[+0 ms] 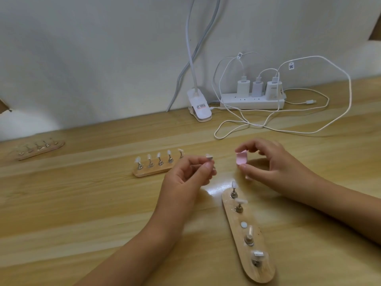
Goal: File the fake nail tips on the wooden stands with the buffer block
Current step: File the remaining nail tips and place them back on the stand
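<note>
Pink buffer (pixel 241 159) is pinched between the thumb and fingers of the right hand (pixel 274 162). The left hand (pixel 189 174) grips a mounted nail tip (pixel 209 156), raised just beside the buffer and not touching it. The near stand (pixel 262 274), below the hands, carries four tipped pegs (pixel 233 191) and one vacant white disc (pixel 244 224). The middle stand (pixel 142 173) carries five tipped pegs. The far stand (pixel 41 152), at left, carries five, blurred. A power strip (pixel 251 103) holding three chargers (pixel 242 87) lies by the wall, with a clip lamp (pixel 199 110) beside it.
</note>
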`<state>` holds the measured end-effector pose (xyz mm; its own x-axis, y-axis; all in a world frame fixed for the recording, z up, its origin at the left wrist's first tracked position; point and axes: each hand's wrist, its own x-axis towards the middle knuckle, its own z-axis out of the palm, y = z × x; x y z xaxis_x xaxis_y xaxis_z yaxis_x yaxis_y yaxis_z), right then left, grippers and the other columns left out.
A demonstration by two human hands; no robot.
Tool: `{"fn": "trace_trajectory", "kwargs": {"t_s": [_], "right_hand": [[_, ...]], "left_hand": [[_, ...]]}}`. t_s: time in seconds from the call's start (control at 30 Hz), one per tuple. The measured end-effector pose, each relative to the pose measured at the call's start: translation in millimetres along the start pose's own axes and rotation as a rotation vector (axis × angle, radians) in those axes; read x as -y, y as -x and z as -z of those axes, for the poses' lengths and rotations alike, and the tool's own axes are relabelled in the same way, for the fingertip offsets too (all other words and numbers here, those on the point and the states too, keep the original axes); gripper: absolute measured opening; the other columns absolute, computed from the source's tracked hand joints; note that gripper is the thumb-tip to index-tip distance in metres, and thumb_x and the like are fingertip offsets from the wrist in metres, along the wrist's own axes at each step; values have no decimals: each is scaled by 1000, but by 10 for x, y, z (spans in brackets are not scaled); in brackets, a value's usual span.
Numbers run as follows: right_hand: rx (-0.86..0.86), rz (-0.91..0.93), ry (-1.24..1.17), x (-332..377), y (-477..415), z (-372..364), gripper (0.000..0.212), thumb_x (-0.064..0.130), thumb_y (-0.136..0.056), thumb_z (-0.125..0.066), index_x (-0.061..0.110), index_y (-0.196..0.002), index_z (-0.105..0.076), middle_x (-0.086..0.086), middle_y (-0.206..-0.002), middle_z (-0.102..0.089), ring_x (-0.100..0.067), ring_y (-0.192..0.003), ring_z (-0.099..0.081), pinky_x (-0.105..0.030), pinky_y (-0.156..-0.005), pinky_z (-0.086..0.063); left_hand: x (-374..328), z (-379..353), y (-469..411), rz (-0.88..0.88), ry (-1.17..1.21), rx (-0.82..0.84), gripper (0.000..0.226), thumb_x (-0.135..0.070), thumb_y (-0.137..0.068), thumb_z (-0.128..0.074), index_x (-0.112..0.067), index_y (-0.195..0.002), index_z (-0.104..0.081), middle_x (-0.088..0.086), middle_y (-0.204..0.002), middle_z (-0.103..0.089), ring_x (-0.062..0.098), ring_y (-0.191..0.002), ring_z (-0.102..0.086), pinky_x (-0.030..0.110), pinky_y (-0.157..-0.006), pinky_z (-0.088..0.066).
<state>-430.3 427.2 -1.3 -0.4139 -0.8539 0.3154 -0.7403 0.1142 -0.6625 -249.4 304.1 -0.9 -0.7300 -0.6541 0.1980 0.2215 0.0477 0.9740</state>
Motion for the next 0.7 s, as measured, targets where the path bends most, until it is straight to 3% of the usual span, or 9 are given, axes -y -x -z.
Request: {"fn": "trace_trajectory", "kwargs": {"t_s": [0.17, 0.23, 0.33, 0.5, 0.7], "right_hand": [[-42, 26, 232, -16, -63, 108, 35, 16, -85, -70, 31, -115, -59, 10, -126, -56, -18, -126, -40, -36, -108, -28], [-49, 104, 255, 66, -128, 106, 34, 19, -84, -71, 29, -115, -62, 10, -123, -57, -18, -122, -43, -34, -105, -30], [90, 196, 332, 184, -321, 69, 37, 29, -87, -71, 28, -122, -60, 14, -116, -56, -12, -115, -48, -27, -100, -35], [415, 93, 440, 293, -784, -75, 51, 30, -93, -64, 26, -141, -48, 14, -110, -48, -4, -96, -52, -21, -90, -43], [427, 167, 370, 240, -928, -178, 25, 24, -91, -69, 26, -116, -67, 14, -96, -51, -3, -84, -55, -22, -83, -47]], "left_hand": [[4, 50, -56, 0, 133, -150, 15, -34, -74, -68, -25, -85, -71, -10, -79, -68, 3, -79, -64, 18, -73, -51], [-10, 75, -60, -35, 135, -198, 17, -35, -74, -68, -24, -87, -70, -9, -80, -68, 3, -79, -64, 17, -72, -51], [-11, 93, -64, -48, 113, -217, 4, -26, -85, -67, -24, -88, -70, -8, -80, -68, 3, -78, -64, 14, -71, -50], [1, 93, -82, -33, 89, -210, 8, -17, -91, -63, -21, -87, -69, -9, -75, -66, 2, -74, -61, 14, -69, -50], [9, 79, -78, -26, 65, -168, 20, -18, -93, -63, -32, -80, -72, -10, -74, -66, 2, -75, -61, 14, -71, -49]]}}
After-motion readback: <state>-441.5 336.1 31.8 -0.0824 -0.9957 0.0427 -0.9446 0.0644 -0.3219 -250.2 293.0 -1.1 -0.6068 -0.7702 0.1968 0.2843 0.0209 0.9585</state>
